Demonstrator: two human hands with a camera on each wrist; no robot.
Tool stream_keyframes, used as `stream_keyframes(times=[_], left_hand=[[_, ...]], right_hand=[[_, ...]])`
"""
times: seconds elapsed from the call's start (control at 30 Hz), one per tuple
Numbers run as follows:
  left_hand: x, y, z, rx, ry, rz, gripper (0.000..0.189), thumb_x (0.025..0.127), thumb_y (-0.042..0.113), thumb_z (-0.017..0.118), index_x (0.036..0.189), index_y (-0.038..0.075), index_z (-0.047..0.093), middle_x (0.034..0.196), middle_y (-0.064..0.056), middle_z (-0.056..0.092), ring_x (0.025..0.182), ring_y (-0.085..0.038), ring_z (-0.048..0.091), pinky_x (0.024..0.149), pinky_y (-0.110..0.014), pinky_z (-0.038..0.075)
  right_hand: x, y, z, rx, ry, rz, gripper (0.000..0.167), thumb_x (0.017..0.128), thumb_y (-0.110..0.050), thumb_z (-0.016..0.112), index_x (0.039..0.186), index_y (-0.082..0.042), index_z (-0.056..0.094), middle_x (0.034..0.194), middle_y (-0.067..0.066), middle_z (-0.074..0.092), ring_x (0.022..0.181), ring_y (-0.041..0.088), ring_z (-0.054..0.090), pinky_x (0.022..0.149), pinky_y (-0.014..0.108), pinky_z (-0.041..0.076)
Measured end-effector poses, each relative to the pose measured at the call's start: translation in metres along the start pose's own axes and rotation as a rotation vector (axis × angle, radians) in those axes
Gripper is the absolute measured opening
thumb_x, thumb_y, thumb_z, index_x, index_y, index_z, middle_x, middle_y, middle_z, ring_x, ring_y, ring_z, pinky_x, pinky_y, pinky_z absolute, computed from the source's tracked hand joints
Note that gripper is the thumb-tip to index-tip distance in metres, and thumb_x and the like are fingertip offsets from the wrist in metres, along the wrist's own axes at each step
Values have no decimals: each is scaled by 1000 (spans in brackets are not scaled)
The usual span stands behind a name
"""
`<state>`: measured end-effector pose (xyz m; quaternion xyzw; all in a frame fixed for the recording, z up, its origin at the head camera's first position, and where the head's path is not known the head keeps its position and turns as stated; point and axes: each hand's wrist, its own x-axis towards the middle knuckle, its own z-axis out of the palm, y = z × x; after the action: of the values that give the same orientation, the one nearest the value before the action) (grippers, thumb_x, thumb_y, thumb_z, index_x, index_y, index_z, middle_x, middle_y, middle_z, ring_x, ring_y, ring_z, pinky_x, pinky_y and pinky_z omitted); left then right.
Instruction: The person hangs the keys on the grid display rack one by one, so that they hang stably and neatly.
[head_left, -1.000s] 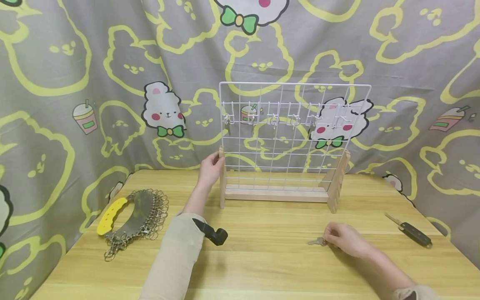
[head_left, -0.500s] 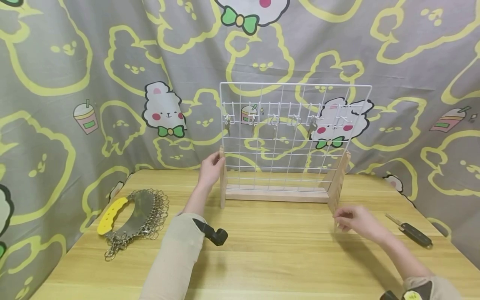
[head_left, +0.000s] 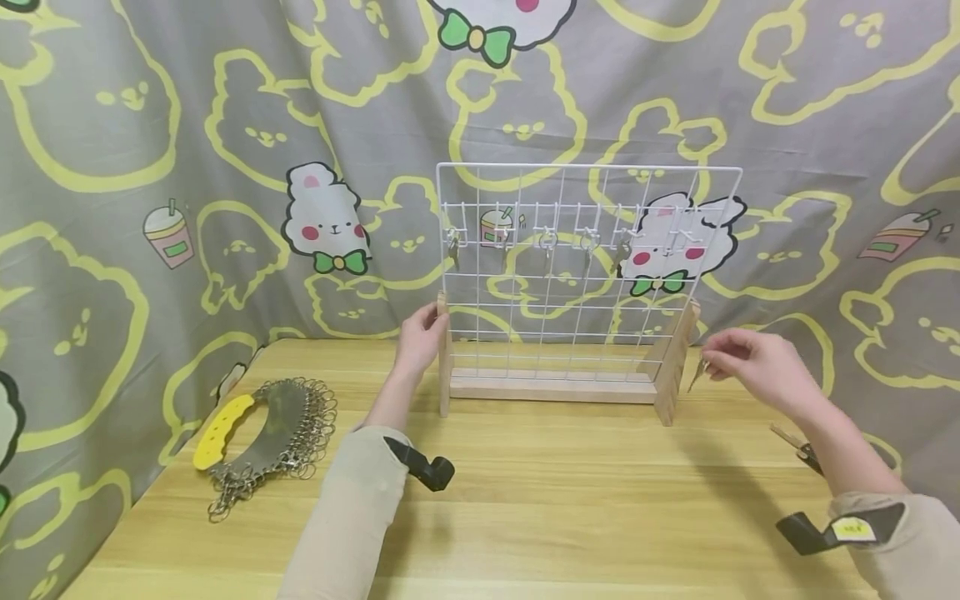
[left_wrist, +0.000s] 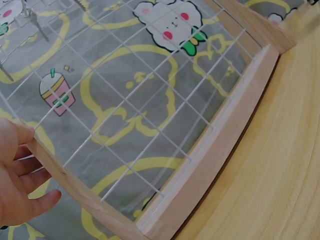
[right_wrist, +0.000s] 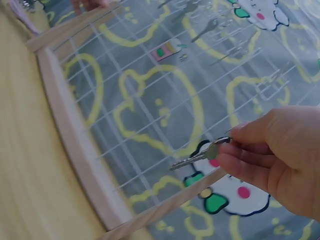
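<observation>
A white wire grid rack with wooden side posts and a wooden base [head_left: 555, 390] stands on the table. My left hand [head_left: 422, 340] grips its left side post [left_wrist: 75, 190], thumb in front and fingers behind. Several keys hang from the row of hooks, among them a key [head_left: 453, 250] at the left end and a key [head_left: 624, 248] farther right. At the right end, a hook [head_left: 684, 237] carries none. My right hand [head_left: 765, 367] is raised just right of the right side post [head_left: 678, 367]. Between thumb and fingers it pinches a small metal key [right_wrist: 192, 160] by its ring end.
At the left lies a crescent metal plate [head_left: 288, 408] with a yellow handle [head_left: 223, 432] and several small rings along its edge. A car key [head_left: 808, 456] lies at the right, partly hidden by my right forearm. A patterned curtain [head_left: 405, 125] hangs behind the table.
My right hand has lifted the key off the table and carried it up and to the right, beside the right post. My left hand stays on the left post.
</observation>
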<state>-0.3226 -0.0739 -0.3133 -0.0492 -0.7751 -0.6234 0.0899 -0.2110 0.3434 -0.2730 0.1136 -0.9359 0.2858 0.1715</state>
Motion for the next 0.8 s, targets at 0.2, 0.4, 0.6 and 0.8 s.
stream_keyframes(times=[0.2, 0.4, 0.6, 0.8], left_hand=[[0, 1, -1, -11, 4, -6, 47, 96, 19, 50, 138, 1, 39, 139, -16, 44, 126, -26, 42, 106, -34, 34], [0, 1, -1, -2, 1, -6, 47, 96, 19, 50, 138, 1, 39, 139, -16, 43, 127, -26, 41, 106, -34, 34], [1, 0, -1, 1, 0, 2, 47, 96, 19, 50, 138, 0, 39, 138, -16, 44, 126, -27, 42, 106, -35, 34], [2, -2, 0, 6, -3, 4, 47, 97, 19, 50, 138, 0, 38, 138, -17, 43, 126, -27, 41, 106, -35, 34]], right_hand=[[20, -14, -21, -3, 71, -18, 19, 92, -12, 59, 98, 5, 62, 76, 10, 68, 61, -1, 60, 56, 9, 47], [35, -30, -33, -12, 155, -40, 19, 91, -15, 61, 100, 1, 64, 72, -4, 64, 58, -2, 55, 51, 13, 45], [50, -48, -39, -16, 274, -64, 18, 89, -18, 63, 98, -3, 66, 70, -21, 57, 58, -5, 53, 50, 10, 44], [64, -59, -44, 74, 316, -30, 24, 91, -21, 60, 102, 0, 63, 68, -22, 58, 56, -4, 57, 52, 11, 49]])
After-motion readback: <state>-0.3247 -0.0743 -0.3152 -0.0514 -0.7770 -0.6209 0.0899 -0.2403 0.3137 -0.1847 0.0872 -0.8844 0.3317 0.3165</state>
